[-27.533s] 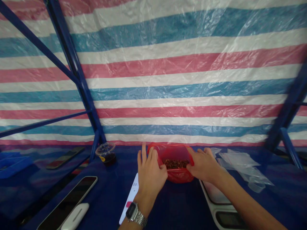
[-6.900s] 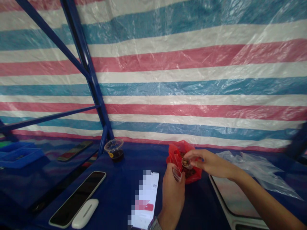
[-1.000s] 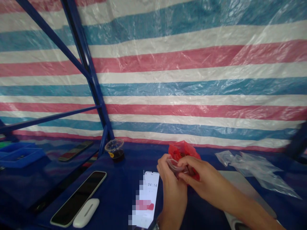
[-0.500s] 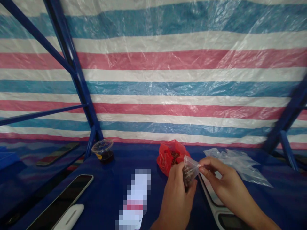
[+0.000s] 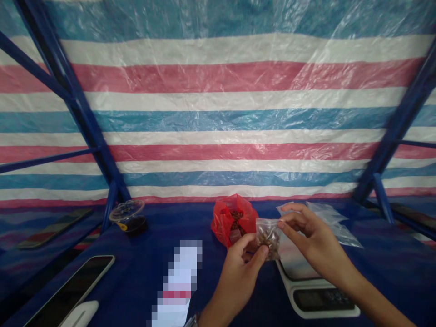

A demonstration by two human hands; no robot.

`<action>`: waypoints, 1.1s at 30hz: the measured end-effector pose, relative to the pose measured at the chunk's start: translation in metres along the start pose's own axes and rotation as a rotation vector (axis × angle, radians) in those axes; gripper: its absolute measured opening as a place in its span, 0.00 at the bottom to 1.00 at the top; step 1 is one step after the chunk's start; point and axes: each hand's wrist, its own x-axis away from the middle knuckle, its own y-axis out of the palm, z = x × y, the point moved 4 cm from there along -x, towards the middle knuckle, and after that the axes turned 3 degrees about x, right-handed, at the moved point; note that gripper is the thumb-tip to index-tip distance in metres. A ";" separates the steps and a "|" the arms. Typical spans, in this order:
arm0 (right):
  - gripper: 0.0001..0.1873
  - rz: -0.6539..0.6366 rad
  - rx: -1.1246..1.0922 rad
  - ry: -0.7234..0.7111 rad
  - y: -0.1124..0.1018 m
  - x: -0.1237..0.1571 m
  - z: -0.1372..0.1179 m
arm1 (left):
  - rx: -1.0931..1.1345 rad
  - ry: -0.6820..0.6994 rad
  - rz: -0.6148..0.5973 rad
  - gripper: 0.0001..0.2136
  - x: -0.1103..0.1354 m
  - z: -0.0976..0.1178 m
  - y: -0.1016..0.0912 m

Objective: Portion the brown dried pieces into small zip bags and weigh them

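Note:
A small clear zip bag (image 5: pixel 269 240) with brown dried pieces inside is held up between my two hands. My left hand (image 5: pixel 241 265) grips its lower left part, thumb across the front. At the bag's top right corner, my right hand (image 5: pixel 304 238) pinches the edge between thumb and fingertips. Just behind the bag stands an open red plastic bag (image 5: pixel 221 222) holding more brown pieces. Beneath my right hand lies a digital scale (image 5: pixel 323 299), its plate partly covered by the hand. Several flat clear bags (image 5: pixel 344 231) lie behind my right hand.
A lidded plastic cup of dark liquid (image 5: pixel 131 222) stands at the back left. A phone (image 5: pixel 73 288) and a white rounded device (image 5: pixel 81 314) lie front left. A blurred-out white item (image 5: pixel 179 281) lies mid-table. Blue frame posts (image 5: pixel 85 122) and a striped sheet (image 5: pixel 238 77) bound the back.
The zip bag has turned so its face is toward me, with my left thumb now across its front. My view has shifted right, and more of the scale shows.

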 end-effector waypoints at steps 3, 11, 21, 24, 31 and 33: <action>0.20 0.043 0.019 0.063 -0.019 -0.005 0.013 | -0.199 0.017 0.073 0.16 0.003 -0.003 -0.004; 0.14 0.041 0.352 0.255 -0.061 0.000 0.081 | -0.445 0.107 0.089 0.15 0.004 -0.003 -0.013; 0.21 0.297 0.673 0.029 -0.066 0.003 0.050 | -0.559 0.205 -0.091 0.12 0.012 0.003 0.006; 0.20 0.330 0.673 0.001 -0.066 0.005 0.044 | -0.569 0.252 -0.125 0.13 0.013 0.007 0.009; 0.20 0.270 0.717 -0.023 -0.062 0.007 0.059 | -0.571 0.259 -0.127 0.13 0.015 0.004 0.003; 0.20 0.214 0.753 0.005 -0.059 0.007 0.069 | -0.574 0.256 -0.117 0.13 0.015 0.003 0.000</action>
